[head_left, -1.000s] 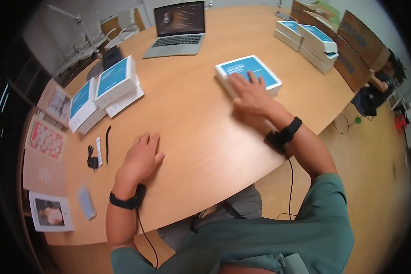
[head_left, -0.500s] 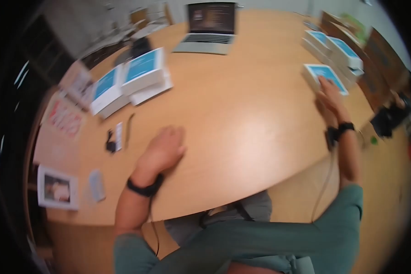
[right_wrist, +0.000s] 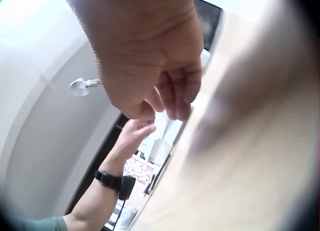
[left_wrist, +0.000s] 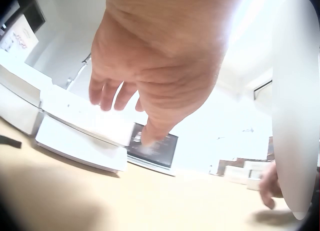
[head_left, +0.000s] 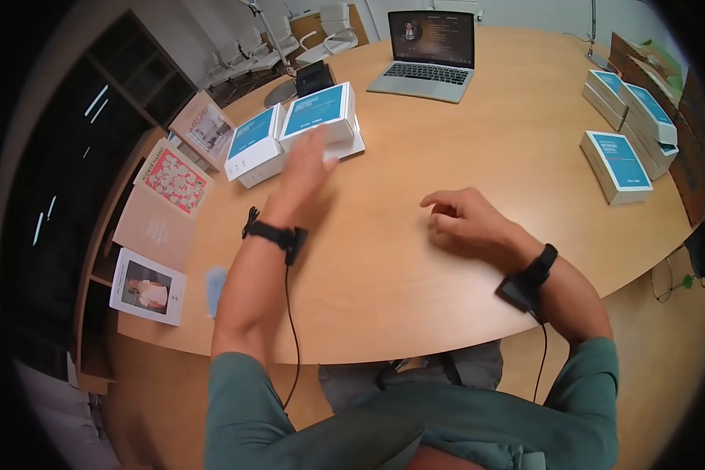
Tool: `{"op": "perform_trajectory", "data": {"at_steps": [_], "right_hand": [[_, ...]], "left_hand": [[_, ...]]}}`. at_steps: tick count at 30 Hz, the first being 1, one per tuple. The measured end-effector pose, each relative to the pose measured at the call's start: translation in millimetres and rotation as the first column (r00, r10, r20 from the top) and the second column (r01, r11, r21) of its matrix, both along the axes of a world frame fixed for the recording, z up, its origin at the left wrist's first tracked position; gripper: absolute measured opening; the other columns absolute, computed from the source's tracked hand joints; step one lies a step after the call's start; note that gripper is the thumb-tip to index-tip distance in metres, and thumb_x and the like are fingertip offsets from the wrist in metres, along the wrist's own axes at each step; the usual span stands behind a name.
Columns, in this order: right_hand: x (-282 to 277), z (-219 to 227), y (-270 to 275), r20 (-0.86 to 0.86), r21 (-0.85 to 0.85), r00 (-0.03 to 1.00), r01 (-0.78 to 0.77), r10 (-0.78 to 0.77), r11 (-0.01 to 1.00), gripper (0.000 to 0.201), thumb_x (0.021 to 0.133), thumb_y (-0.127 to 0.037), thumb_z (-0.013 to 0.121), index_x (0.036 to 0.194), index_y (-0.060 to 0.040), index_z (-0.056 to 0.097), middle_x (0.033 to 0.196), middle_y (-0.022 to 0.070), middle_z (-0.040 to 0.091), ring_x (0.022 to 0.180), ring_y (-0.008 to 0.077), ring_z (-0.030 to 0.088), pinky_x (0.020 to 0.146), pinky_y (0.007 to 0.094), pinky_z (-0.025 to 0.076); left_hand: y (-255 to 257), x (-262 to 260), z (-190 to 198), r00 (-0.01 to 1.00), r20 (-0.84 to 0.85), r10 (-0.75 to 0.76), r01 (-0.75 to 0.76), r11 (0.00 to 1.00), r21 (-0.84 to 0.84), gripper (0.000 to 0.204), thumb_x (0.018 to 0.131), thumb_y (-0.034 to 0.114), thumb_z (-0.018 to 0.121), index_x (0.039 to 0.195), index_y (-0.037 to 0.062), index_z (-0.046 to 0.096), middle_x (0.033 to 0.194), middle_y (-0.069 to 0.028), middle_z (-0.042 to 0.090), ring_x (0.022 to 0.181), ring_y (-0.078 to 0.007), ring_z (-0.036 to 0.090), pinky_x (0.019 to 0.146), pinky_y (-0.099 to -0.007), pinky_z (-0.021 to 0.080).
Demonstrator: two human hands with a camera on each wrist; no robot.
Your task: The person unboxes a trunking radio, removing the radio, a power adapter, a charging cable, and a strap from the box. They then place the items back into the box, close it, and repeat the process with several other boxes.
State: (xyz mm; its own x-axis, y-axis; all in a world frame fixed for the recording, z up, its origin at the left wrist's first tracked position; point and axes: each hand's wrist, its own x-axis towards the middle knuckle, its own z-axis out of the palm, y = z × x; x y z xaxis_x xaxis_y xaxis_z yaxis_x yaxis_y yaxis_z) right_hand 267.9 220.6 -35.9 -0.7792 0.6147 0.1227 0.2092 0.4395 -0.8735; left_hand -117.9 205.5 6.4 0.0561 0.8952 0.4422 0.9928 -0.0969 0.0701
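In the head view the left hand (head_left: 305, 174) hovers at the front of two blue-and-white boxes, the right one (head_left: 319, 112) raised on a flat white piece, the left one (head_left: 256, 141) beside it. The left wrist view shows this hand (left_wrist: 155, 71) with fingers extended, holding nothing, near the white boxes (left_wrist: 80, 146); contact cannot be told. My right hand (head_left: 474, 222) is over the middle of the table, fingers loosely bent and holding nothing, also seen in the right wrist view (right_wrist: 150, 66). A single box (head_left: 617, 166) lies at the right, apart from this hand.
A laptop (head_left: 425, 59) stands at the back. More boxes (head_left: 646, 117) are stacked at the right by cardboard (head_left: 693, 149). Booklets (head_left: 172, 176) line the left edge, near a black cable (head_left: 250, 222) and a pale bluish item (head_left: 215, 290). Wires trail from both wrists.
The right hand has let go of the single box, which was moved to the right, and has come back towards the middle. The left hand has moved forward to the left boxes. The view has turned left.
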Motion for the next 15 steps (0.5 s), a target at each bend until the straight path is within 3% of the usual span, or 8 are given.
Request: {"op": "perform_trajectory", "data": {"at_steps": [1,3,4,6,10,13,15], "right_hand": [[-2,-13,4,-0.003,0.001,1.000,0.000,0.000,1.000,0.035,0.102,-0.011,0.066,0.134,0.0012,0.070,0.099,0.0081,0.078,0.091,0.0164,0.073,0.085,0.0329,0.059],[-2,-35,13,-0.102,-0.186,0.993,0.031,-0.050,0.982,0.035,0.101,-0.014,0.064,0.130,0.0040,0.072,0.093,0.0075,0.076,0.085,0.0164,0.072,0.079,0.0345,0.059],[-1,-35,14,-0.103,-0.186,0.993,0.035,-0.054,0.982,0.035,0.101,-0.014,0.064,0.130,0.0040,0.072,0.093,0.0075,0.076,0.085,0.0164,0.072,0.079,0.0345,0.059],[1,-33,17,-0.198,-0.438,0.975,-0.001,-0.096,0.899,0.031,0.103,-0.013,0.064,0.129,0.0041,0.071,0.094,0.0044,0.074,0.085,0.0134,0.071,0.078,0.0314,0.058],[2,-33,22,-0.185,-0.391,0.981,-0.019,-0.058,0.920,0.030,0.105,-0.013,0.063,0.129,0.0037,0.070,0.096,0.0051,0.073,0.086,0.0138,0.071,0.078,0.0306,0.059],[2,-36,23,-0.208,-0.408,0.977,-0.043,-0.047,0.912,0.031,0.105,-0.013,0.063,0.130,0.0049,0.070,0.096,0.0055,0.073,0.086,0.0144,0.071,0.078,0.0311,0.060],[1,-35,24,-0.200,-0.412,0.978,-0.034,-0.054,0.910,0.031,0.105,-0.013,0.062,0.129,0.0058,0.069,0.095,0.0058,0.072,0.085,0.0147,0.071,0.079,0.0315,0.060]], "left_hand": [[10,-4,4,1.000,-0.003,0.000,0.000,1.000,0.001,0.080,0.092,0.023,0.085,0.161,0.0027,0.048,0.159,-0.0235,0.057,0.148,-0.0431,0.053,0.124,-0.0467,0.045],[27,-8,9,0.965,-0.194,0.176,-0.170,0.984,0.050,0.087,0.091,0.024,0.088,0.164,0.0031,0.044,0.163,-0.0215,0.053,0.152,-0.0405,0.049,0.125,-0.0505,0.042],[35,-9,7,0.966,-0.195,0.172,-0.166,0.985,0.050,0.087,0.091,0.024,0.088,0.164,0.0031,0.044,0.163,-0.0215,0.053,0.152,-0.0405,0.049,0.125,-0.0505,0.042],[50,-9,2,0.938,-0.301,0.173,-0.169,0.985,0.040,0.091,0.090,0.024,0.089,0.165,0.0060,0.042,0.161,-0.0186,0.054,0.152,-0.0362,0.049,0.122,-0.0536,0.042],[66,-6,-16,0.920,-0.332,0.211,-0.209,0.977,0.042,0.080,0.091,0.018,0.085,0.160,0.0070,0.048,0.153,-0.0148,0.059,0.148,-0.0326,0.052,0.120,-0.0600,0.042],[69,-11,-26,0.889,-0.371,0.269,-0.219,0.961,0.170,0.068,0.090,0.015,0.082,0.151,0.0077,0.054,0.144,-0.0115,0.064,0.140,-0.0297,0.058,0.116,-0.0645,0.043],[72,-20,-28,0.875,-0.411,0.256,-0.150,0.951,0.271,0.059,0.088,0.013,0.079,0.143,0.0084,0.058,0.135,-0.0091,0.067,0.133,-0.0265,0.062,0.113,-0.0652,0.044]]}}
